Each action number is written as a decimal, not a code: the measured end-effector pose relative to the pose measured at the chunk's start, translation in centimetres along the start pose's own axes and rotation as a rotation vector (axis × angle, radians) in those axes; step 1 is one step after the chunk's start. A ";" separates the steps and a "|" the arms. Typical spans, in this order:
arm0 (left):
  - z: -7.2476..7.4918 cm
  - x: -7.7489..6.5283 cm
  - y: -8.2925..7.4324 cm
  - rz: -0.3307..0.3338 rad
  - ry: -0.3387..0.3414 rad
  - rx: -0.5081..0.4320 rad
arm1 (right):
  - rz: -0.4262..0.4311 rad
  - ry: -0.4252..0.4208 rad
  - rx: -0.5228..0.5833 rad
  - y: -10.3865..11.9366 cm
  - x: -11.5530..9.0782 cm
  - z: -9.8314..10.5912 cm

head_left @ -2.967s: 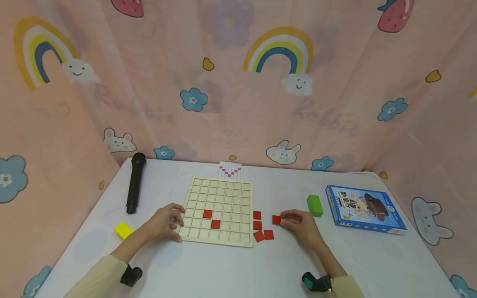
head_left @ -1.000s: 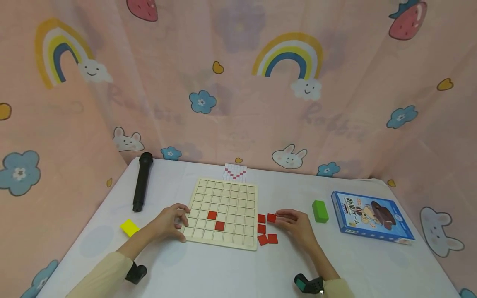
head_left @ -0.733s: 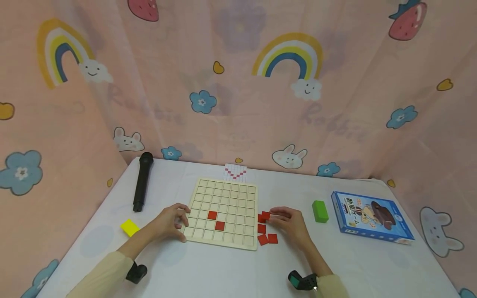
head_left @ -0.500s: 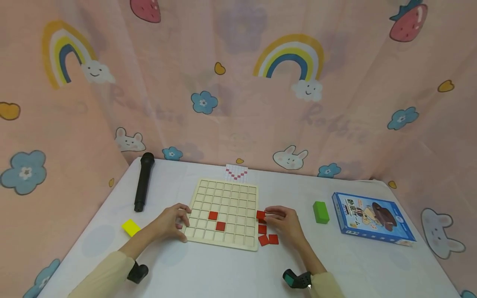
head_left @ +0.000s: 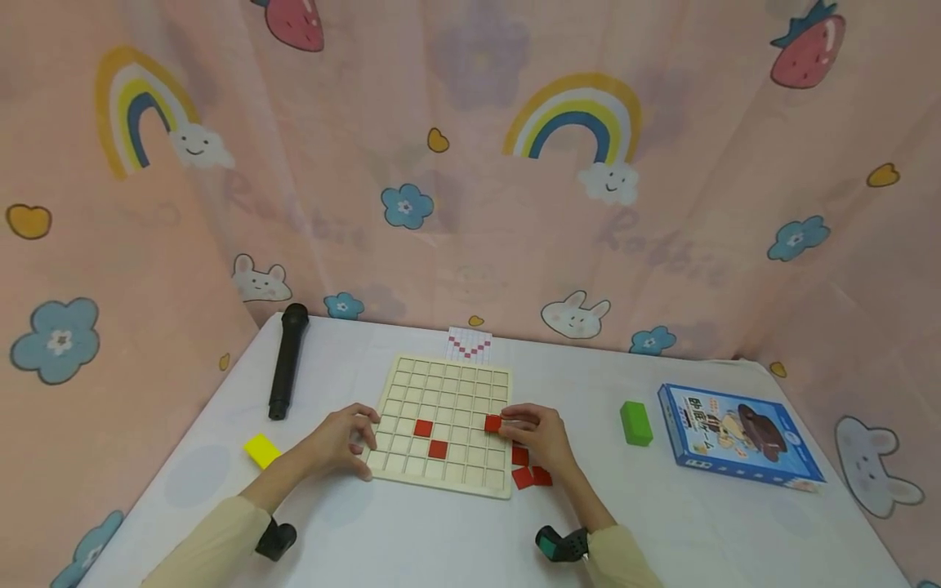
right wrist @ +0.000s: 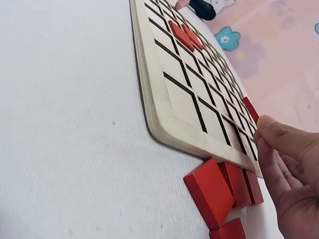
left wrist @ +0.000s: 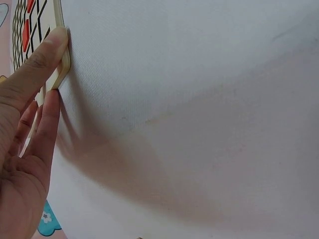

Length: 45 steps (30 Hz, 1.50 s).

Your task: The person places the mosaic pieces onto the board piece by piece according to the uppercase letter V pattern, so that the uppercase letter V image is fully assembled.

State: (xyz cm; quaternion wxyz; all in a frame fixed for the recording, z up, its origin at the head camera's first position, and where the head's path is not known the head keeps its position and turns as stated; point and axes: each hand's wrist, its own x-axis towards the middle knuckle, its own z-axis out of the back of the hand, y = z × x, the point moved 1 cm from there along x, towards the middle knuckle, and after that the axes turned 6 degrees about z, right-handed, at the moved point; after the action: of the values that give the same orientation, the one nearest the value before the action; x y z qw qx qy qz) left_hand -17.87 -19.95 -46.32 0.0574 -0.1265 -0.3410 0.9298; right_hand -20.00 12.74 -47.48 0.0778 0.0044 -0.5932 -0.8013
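A pale wooden grid board point(head_left: 450, 392) lies on the white table. Two red square tiles point(head_left: 438, 449) sit diagonally in its cells. My left hand point(head_left: 341, 441) holds the board by its near left corner, the thumb at one edge and fingers at the other, as the left wrist view shows. My right hand point(head_left: 540, 437) pinches a red tile point(head_left: 492, 423) between thumb and fingers, over the board's right side. Several loose red tiles point(right wrist: 209, 193) lie against the board's right edge, partly hidden by that hand in the head view.
Behind the board lies a pattern card point(head_left: 470, 346) with a red V. A black microphone-like rod point(head_left: 288, 361) and a yellow block point(head_left: 261, 451) are at left. To the right are a green block point(head_left: 635, 423) and a blue picture box point(head_left: 741, 437). A printed cloth hangs behind.
My right hand has brought the red tile leftward, from the table past the loose tiles to over the board's right columns. My left hand stays at the board's corner. The head view has shifted slightly.
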 end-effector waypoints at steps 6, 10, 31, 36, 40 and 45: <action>0.0 0.0 0.1 0.000 -0.002 0.001 | 0.051 0.022 -0.010 0.2 0.5 -1.5; 0.0 0.0 0.3 0.007 -0.008 -0.002 | 0.070 0.015 -0.035 -0.3 1.2 -2.5; -0.1 0.1 0.0 0.039 0.001 -0.024 | 0.250 0.071 -0.056 1.2 3.1 -7.4; -0.3 0.3 0.1 0.029 -0.001 -0.029 | 0.265 0.092 -0.075 1.9 3.6 -8.5; -0.3 0.3 0.2 0.011 0.002 -0.034 | 0.257 0.128 -0.082 2.0 3.9 -9.6; -0.3 0.4 0.4 0.014 0.005 -0.048 | 0.249 0.132 -0.099 1.9 4.4 -10.8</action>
State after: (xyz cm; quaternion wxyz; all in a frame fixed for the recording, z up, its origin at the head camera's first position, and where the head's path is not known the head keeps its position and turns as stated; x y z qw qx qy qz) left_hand -18.16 -19.97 -46.88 0.0486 -0.1326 -0.3620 0.9214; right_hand -23.02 1.37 -48.46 0.2152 -0.0204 -0.5426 -0.8117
